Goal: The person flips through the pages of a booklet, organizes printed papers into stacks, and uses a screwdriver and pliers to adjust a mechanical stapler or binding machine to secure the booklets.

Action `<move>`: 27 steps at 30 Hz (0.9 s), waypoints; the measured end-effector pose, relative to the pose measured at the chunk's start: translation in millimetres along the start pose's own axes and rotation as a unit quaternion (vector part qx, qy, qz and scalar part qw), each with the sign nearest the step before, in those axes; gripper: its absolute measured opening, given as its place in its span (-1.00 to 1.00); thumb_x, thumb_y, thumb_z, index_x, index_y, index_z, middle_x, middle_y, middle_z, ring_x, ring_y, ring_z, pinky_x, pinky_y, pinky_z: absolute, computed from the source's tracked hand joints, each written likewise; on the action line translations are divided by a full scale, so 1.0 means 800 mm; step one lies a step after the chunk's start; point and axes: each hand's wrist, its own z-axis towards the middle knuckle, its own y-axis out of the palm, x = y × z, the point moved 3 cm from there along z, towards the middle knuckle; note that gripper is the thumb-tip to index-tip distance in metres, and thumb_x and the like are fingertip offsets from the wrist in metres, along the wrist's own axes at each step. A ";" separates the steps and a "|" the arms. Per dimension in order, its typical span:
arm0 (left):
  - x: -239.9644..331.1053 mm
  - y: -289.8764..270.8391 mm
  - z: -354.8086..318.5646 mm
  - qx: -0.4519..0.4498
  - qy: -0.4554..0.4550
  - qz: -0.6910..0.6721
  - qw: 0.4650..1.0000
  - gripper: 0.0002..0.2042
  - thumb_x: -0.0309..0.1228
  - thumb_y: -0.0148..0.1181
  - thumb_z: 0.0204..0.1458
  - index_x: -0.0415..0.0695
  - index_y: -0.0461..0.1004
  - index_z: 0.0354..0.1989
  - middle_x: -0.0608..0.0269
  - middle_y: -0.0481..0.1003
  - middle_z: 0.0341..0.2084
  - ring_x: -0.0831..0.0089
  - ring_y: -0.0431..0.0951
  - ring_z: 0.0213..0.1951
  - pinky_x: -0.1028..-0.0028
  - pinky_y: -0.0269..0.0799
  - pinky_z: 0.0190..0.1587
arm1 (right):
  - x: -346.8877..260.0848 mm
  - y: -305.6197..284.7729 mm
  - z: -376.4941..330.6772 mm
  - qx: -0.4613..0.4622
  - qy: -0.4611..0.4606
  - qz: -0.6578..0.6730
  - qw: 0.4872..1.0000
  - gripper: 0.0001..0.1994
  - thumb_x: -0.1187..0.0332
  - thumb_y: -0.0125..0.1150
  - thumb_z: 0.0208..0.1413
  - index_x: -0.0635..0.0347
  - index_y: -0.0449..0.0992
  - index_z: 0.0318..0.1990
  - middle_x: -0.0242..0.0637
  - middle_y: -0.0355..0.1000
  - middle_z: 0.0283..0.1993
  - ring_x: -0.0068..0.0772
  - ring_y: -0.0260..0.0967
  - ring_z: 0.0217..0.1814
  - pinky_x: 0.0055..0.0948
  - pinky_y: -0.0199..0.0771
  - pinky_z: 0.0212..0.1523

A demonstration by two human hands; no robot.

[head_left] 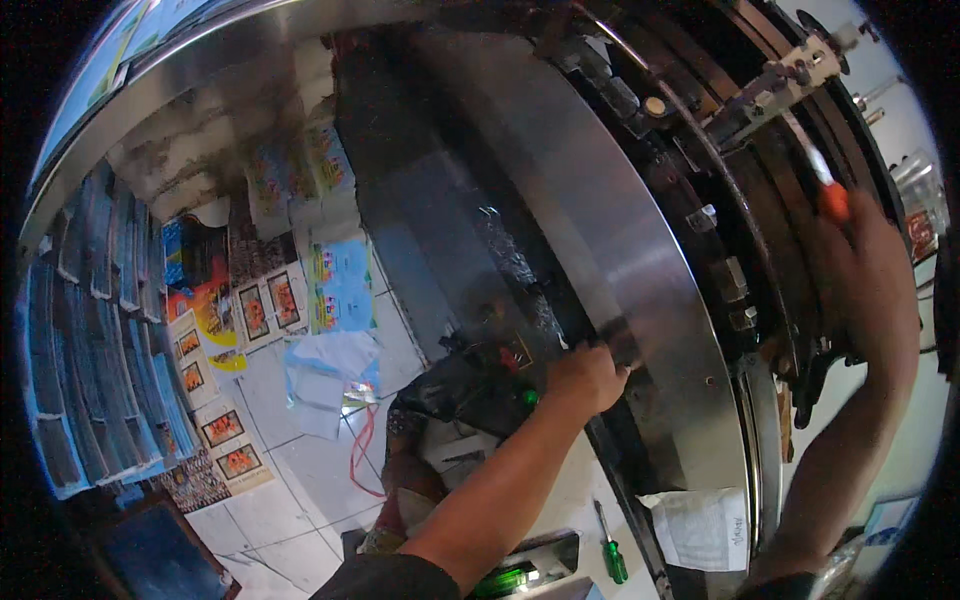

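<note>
My left hand (590, 381) is closed at the lower left edge of a curved-looking shiny steel panel (640, 230) on a large machine. Its fingers curl in at that edge, and their reflection shows dimly in the metal. Over at the right, my right hand (868, 265) is closed round the orange handle of a tool (833, 200). The tool's long, pale metal blade reaches up toward the machine's dark bars (770, 200) and a metal bracket (780, 90). Motion blurs this hand a little, and the blade's exact kind cannot be told.
A green-handled screwdriver (612, 550) lies below my left arm. Near it, a white paper packet (700, 530) rests against the machine. Printed sheets (340, 285) and a red cord (363, 450) lie on the tiled floor. Stacked paper piles (100, 350) stand at the left.
</note>
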 end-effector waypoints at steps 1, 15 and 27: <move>-0.008 -0.007 0.001 0.004 -0.006 -0.005 1.000 -0.49 -0.01 0.09 0.13 -0.23 0.46 0.03 -0.08 0.44 0.06 0.04 0.50 0.08 0.12 0.46 0.07 | -0.008 0.022 -0.041 0.004 -0.005 0.209 0.978 -0.76 0.29 0.17 0.20 0.30 0.49 -0.12 -0.04 0.53 -0.20 -0.17 0.51 -0.13 -0.26 0.44 -0.05; 0.005 -0.005 -0.001 -0.011 0.002 0.001 1.000 -0.42 0.08 0.08 0.13 -0.24 0.42 0.05 -0.12 0.45 0.04 -0.01 0.54 0.03 0.07 0.46 0.05 | -0.089 0.237 -0.041 -0.200 0.203 0.850 0.444 -0.64 0.16 -0.05 0.35 0.28 0.38 0.06 0.02 0.49 0.00 -0.11 0.53 -0.02 -0.24 0.63 -0.19; 0.005 -0.011 -0.006 0.011 -0.007 0.002 1.000 -0.48 -0.03 0.10 0.14 -0.21 0.39 0.11 -0.07 0.43 0.08 0.02 0.51 0.08 0.10 0.41 0.13 | -0.089 0.233 -0.011 -0.168 0.207 0.908 0.322 -0.76 0.20 0.08 0.30 0.16 0.43 -0.05 -0.15 0.47 -0.19 -0.24 0.46 -0.18 -0.27 0.49 -0.30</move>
